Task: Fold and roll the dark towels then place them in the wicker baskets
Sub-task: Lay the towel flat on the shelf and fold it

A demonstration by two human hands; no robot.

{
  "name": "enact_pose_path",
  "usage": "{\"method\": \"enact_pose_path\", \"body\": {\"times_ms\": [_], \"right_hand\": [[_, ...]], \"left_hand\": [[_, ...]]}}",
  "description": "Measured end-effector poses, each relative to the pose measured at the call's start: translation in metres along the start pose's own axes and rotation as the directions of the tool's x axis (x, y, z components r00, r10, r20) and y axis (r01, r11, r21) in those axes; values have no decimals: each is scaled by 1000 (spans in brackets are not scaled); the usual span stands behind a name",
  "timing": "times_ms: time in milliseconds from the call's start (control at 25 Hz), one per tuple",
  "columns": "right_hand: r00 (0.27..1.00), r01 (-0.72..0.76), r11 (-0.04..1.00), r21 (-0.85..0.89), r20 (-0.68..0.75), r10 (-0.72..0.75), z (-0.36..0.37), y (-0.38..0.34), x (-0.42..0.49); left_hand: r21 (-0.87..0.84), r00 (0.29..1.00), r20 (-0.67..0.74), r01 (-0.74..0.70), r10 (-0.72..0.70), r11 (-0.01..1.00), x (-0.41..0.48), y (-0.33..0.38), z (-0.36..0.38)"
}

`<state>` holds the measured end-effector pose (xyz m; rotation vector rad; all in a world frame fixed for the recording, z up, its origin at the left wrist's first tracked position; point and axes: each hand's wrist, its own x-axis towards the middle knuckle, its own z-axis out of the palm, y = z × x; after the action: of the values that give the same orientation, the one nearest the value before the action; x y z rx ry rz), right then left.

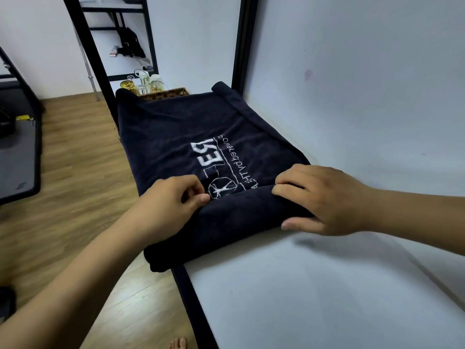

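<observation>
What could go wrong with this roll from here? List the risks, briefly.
The dark towel overhangs the shelf edge on the left, so the roll might skew or slip off.
The left hand only pinches the roll while the right hand grips it; the left side could loosen.
Its far end seems draped over the wicker basket and may snag.

Place: you're in a lived-in room, a home or dorm.
Frame: black metal shelving (241, 46), white boards (302, 285).
Floor: wood planks (75, 159), your bare foot (178, 343).
Clutter: glass jars (156, 85), wicker basket (173, 93).
</observation>
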<state>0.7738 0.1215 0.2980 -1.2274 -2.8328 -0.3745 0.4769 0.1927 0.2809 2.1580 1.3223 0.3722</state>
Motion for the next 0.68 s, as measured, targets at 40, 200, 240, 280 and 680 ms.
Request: {"method": "enact_pose_path", "body": {"times_ms": [40, 200, 240, 280, 680], "right_hand": [[999, -22, 1000, -13, 49, 22, 1, 1, -2], [987, -71, 983, 171, 151, 46, 1, 11, -2], [978, -140, 954, 267, 185, 92, -1, 15, -1], [965, -206, 920, 334, 228, 134, -2, 19, 0], [976, -135, 940, -313, 120, 180, 18, -15, 2]], "left_hand": [[59, 999, -37, -19, 21, 998, -3, 4, 0], [246, 877, -229, -368, 423, 897, -29, 30, 31], [280, 850, -200, -427, 488, 860, -35, 34, 43], [384, 836, -153, -441, 527, 811, -38, 36, 55], [502, 940, 159, -339, 301, 796, 10, 49, 31]]}}
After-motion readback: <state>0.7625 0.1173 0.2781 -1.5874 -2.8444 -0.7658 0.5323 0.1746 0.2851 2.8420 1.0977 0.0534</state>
